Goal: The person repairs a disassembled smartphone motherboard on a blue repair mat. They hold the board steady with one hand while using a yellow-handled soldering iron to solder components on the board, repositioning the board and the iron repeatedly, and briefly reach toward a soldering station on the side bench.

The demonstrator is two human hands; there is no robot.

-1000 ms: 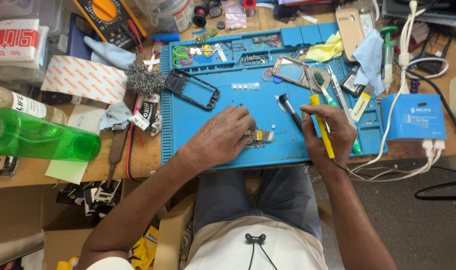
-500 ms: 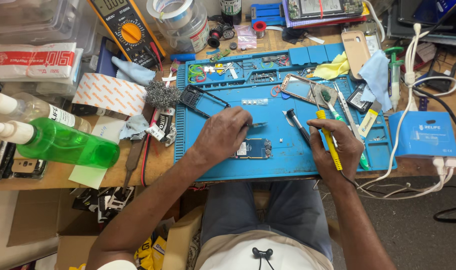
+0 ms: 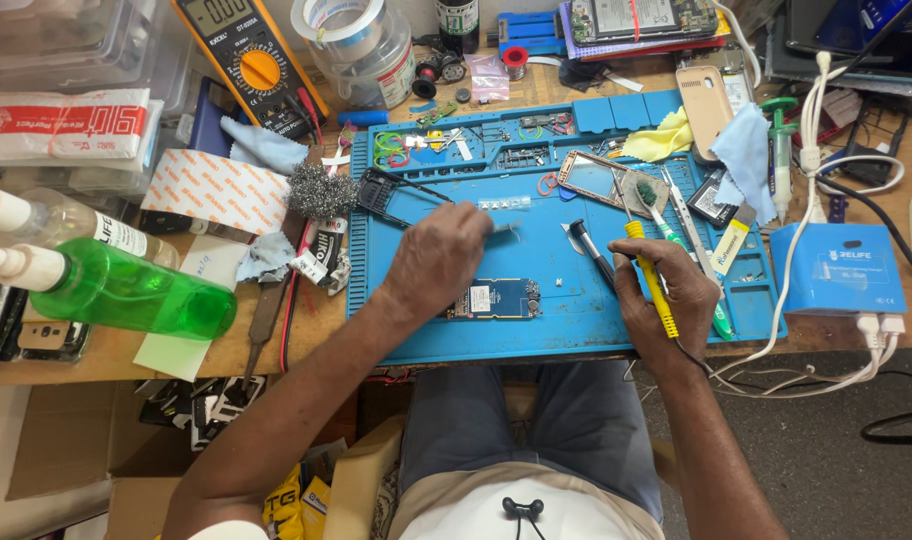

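The circuit board [image 3: 496, 299] lies between my hands — left hand [image 3: 441, 260] pinching tweezers [image 3: 501, 229] above it, right hand [image 3: 671, 300] gripping the yellow soldering iron [image 3: 648, 272].

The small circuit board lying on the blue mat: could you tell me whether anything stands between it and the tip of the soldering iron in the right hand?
Nothing visible does. The circuit board lies alone on the blue mat, and only bare mat separates it from the soldering iron in the right hand. The left hand is above the board, up-frame, not in between.
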